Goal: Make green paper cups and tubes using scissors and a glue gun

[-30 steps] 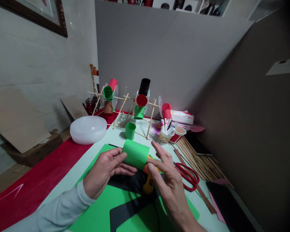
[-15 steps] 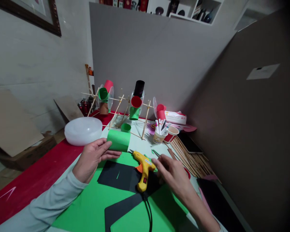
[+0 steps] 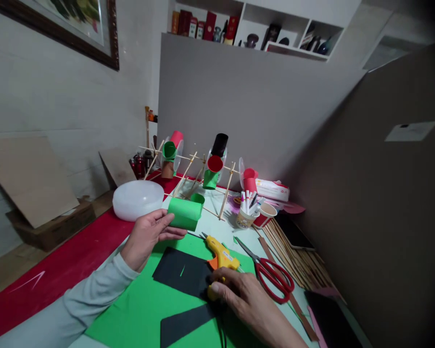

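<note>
Now left hand (image 3: 148,237) gripping green paper tube (image 3: 184,214), right hand (image 3: 244,297) closed on yellow glue gun (image 3: 221,256)

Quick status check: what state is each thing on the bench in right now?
Green paper tube: rolled, held off the table by left hand.
Glue gun: lying on the sheets, right hand closed on its handle.
Scissors: blades open, lying flat.
White bowl: upside down.
Marker cup: upright, full.
</note>
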A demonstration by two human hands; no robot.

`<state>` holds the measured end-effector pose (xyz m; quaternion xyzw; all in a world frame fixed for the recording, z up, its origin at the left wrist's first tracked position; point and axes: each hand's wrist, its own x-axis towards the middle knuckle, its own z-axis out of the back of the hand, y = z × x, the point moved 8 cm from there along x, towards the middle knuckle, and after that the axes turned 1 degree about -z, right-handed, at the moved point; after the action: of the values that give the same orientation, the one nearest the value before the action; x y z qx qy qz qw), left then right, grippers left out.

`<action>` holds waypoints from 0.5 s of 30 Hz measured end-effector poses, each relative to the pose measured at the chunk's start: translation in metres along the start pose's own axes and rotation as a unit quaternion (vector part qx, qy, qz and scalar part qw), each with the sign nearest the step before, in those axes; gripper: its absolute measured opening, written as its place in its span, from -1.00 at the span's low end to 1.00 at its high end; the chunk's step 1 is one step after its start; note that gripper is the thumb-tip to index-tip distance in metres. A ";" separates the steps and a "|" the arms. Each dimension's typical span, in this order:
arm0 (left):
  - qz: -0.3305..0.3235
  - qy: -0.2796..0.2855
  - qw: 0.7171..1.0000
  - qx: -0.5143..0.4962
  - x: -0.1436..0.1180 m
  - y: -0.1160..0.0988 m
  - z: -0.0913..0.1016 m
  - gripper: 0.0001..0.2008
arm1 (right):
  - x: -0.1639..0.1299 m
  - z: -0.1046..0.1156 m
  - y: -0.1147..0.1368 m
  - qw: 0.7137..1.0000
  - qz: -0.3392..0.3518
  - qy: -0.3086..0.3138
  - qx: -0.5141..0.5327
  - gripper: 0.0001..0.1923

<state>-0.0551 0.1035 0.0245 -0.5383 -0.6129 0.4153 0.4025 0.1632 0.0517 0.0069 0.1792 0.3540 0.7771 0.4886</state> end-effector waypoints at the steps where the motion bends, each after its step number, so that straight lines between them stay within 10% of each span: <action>1: 0.000 0.001 1.000 -0.003 0.001 0.000 0.000 -0.56 | 0.001 -0.001 -0.002 1.000 -0.003 -0.003 0.004 -0.64; 15: -0.020 0.015 0.999 -0.024 0.012 0.006 0.007 -0.59 | -0.016 0.045 -0.003 0.972 0.037 -0.212 0.099 -0.68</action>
<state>-0.0608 0.1156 0.0171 -0.5417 -0.6271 0.3841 0.4071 0.2007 0.0551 0.0372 0.4000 0.3104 0.6999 0.5037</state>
